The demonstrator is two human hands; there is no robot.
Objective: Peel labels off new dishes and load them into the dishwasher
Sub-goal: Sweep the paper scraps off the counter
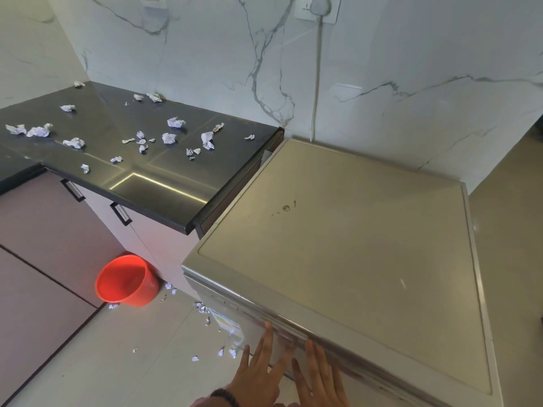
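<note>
The silver dishwasher (346, 248) fills the right half of the view, its door shut. My left hand (258, 368) lies flat with fingers spread against the top of the door front. Beside it, my right hand (320, 377) presses flat on the same door front, fingers apart. Neither hand holds anything. Many crumpled white label scraps (169, 138) lie scattered on the dark countertop (152, 183) to the left. No dishes are in view.
A red bucket (127, 281) stands on the floor by the cabinet, left of the dishwasher. Several paper scraps (202, 308) lie on the tiled floor around it. A power cord (316, 83) runs down the marble wall behind the dishwasher.
</note>
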